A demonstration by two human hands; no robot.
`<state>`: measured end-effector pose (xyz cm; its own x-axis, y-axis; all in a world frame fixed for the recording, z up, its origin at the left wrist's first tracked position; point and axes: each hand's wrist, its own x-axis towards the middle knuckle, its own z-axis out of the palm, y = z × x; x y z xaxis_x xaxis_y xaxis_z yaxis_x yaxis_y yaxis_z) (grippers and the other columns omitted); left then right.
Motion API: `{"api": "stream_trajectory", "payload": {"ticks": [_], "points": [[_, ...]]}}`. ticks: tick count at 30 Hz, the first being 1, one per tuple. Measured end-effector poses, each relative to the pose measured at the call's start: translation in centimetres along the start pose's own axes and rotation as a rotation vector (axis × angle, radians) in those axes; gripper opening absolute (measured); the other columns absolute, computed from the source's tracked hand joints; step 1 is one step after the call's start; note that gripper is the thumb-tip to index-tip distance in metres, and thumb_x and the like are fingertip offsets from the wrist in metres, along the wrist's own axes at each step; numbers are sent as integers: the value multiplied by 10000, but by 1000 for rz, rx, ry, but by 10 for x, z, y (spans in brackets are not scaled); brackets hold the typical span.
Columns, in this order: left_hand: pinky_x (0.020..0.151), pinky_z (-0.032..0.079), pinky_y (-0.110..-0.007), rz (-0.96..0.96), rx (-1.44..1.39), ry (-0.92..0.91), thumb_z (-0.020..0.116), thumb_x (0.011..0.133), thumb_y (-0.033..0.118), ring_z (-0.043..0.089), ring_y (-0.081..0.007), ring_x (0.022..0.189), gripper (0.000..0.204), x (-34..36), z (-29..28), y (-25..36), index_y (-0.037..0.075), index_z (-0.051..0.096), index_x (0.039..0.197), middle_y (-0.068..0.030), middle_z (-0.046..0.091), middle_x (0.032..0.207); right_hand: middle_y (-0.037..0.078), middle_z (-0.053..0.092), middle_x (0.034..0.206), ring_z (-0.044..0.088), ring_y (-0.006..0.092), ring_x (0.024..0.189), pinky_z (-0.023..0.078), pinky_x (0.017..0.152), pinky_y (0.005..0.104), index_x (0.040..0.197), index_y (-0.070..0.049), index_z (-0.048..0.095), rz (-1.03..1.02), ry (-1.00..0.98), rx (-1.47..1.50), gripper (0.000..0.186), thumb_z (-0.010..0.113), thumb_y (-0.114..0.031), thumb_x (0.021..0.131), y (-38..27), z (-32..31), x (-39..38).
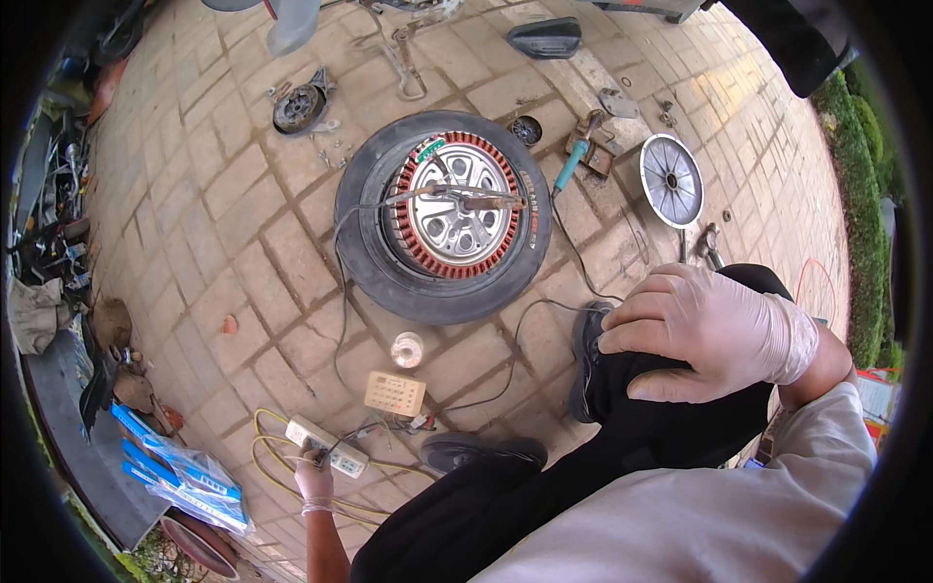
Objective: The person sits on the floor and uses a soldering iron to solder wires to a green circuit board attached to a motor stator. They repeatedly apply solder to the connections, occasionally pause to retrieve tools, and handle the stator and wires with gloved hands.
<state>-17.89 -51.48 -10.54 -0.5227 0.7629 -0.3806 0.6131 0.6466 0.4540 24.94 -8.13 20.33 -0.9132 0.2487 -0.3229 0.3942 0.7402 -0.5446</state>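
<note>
Near the lower left, my gloved left hand [315, 481] is closed at the white power strip [345, 460], around a small dark object I cannot make out beside a black cable. My gloved right hand [690, 330] rests over my right knee, fingers apart, holding nothing. A beige box with small buttons [395, 394] and a white spool [407, 350] lie between my feet and a black tyre [374, 267]. The tyre lies flat around a copper-wound hub motor [457, 199] with a metal shaft, wires and a green circuit board [431, 148].
A teal soldering iron [570, 167], round metal cover [669, 194] and hammer [710, 243] lie right of the wheel. Loose parts [298, 107] lie behind it. Blue packages [180, 471], cloth and metal scrap line the left edge; a hedge [841, 214] borders the right.
</note>
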Motion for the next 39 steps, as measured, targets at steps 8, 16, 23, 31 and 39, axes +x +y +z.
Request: {"api": "stream_trajectory", "payload": {"ticks": [8, 16, 23, 31, 39], "points": [[1048, 387, -394, -13, 230, -222, 726, 731, 118, 480, -372, 1251, 635, 14, -34, 36, 13, 499, 1315, -227, 479, 1378, 66, 566, 853, 565, 242, 810, 445, 738, 352, 915, -52, 602, -32, -94, -84, 340, 625, -380, 832, -7, 0, 16], [966, 438, -279, -61, -103, 130, 546, 956, 137, 553, -188, 1144, 399, -125, -194, 323, -4, 514, 1329, -145, 561, 1310, 46, 605, 807, 594, 232, 805, 438, 704, 352, 861, -87, 636, -148, -240, -38, 329, 614, -413, 824, -44, 36, 36], [1069, 262, -592, 89, 184, 167, 672, 817, 274, 518, -330, 1190, 395, -174, -169, 394, 85, 584, 1152, -92, 609, 1177, 136, 669, 866, 639, 337, 875, 507, 745, 450, 857, -58, 674, 311, -63, 227, 376, 630, -423, 780, -70, 55, 16], [936, 421, -471, -511, -441, 16, 761, 712, 260, 553, -335, 1061, 271, -351, -237, 493, 81, 655, 887, -175, 637, 990, 165, 686, 889, 657, 322, 844, 499, 751, 406, 918, -30, 690, 11, -423, 537, 491, 681, -497, 766, -194, -51, -143], [832, 450, -463, -673, -627, 225, 782, 701, 234, 567, -294, 926, 283, -432, -268, 523, 50, 648, 870, -139, 643, 922, 199, 698, 905, 681, 327, 874, 519, 777, 427, 927, -8, 719, 477, -269, 36, 419, 654, -335, 674, -82, -127, -190]]}}
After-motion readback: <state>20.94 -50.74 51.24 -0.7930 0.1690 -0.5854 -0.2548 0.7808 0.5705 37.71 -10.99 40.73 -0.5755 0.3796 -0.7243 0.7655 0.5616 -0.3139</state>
